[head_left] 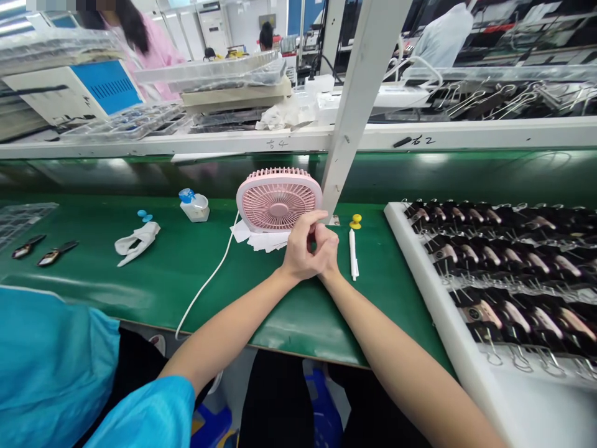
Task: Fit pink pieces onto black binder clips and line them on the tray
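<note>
My left hand [298, 252] and my right hand [329, 247] meet just in front of a pink fan [278, 208]. The left fingers curl toward the right hand, leaving a small gap between index finger and thumb. The right hand is closed against the left, its fingers partly hidden. No object shows in either hand. Under the fan lie white papers [268, 241], and a white cable [205, 283] runs from it to the bench edge. To the right of my hands are a white pen [353, 255] and a yellow knob-like piece [356, 221].
On the right, a white foam tray [420, 267] holds rows of dark parts with binder clips. Leftward on the green bench [186, 261] are a blue-capped bottle [196, 207], a white glove-like item [137, 241] and two tools. A white post [354, 93] rises behind. A blue-clad person [46, 367] sits left.
</note>
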Demonstrator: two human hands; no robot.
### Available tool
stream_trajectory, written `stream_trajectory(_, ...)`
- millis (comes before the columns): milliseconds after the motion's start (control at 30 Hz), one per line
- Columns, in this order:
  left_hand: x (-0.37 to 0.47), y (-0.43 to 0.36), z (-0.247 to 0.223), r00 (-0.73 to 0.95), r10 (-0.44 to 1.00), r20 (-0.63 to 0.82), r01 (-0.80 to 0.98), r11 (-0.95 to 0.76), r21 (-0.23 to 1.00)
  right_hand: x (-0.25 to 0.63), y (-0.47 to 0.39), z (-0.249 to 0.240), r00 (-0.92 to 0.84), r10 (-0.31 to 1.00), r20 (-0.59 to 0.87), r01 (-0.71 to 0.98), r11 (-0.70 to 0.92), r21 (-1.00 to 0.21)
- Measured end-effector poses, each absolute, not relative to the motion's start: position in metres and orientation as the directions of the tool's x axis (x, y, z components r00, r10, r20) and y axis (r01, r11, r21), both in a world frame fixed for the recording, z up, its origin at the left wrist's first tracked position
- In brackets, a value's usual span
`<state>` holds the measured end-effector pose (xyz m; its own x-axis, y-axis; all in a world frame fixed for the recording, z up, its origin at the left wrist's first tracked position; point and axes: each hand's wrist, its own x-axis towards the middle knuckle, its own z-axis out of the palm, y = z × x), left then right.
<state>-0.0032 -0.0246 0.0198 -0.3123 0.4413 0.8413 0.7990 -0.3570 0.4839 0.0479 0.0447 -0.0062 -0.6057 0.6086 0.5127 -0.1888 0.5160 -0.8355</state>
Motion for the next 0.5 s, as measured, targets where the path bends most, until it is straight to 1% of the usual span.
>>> stream_trajectory(33, 0.0, -0.024, 0.02, -0.338, 0.459, 0.822, 0.765, -0.375, 0.524, 0.049, 0.045, -0.006, -0.598, 0.631, 0.493, -0.197, 0.481, -0.854)
stream_trajectory(100, 0.003, -0.023, 0.02, -0.343, 0.483, 0.806, 0.719, -0.417, 0.556, 0.051, 0.047, -0.004, -0.587, 0.648, 0.485, -0.204, 0.462, -0.863)
stream_trajectory(233, -0.001, -0.022, 0.023, -0.293, 0.475, 0.83, 0.681, -0.506, 0.53, 0.052, 0.05, -0.003, -0.594, 0.645, 0.481, -0.199, 0.461, -0.865)
stream_trajectory(300, -0.006, -0.023, 0.025, -0.282, 0.506, 0.815, 0.655, -0.52, 0.549, 0.052, 0.051, -0.002, -0.605, 0.633, 0.482, -0.207, 0.46, -0.864)
stream_trajectory(367, -0.011, -0.023, 0.025, -0.287, 0.563, 0.776, 0.616, -0.512, 0.599, 0.052, 0.05, 0.001, -0.607, 0.612, 0.507, -0.239, 0.468, -0.851)
stream_trajectory(500, -0.019, -0.022, 0.026, -0.357, 0.686, 0.634, 0.488, -0.442, 0.753, 0.052, 0.046, 0.009, -0.587, 0.545, 0.6, -0.346, 0.501, -0.793)
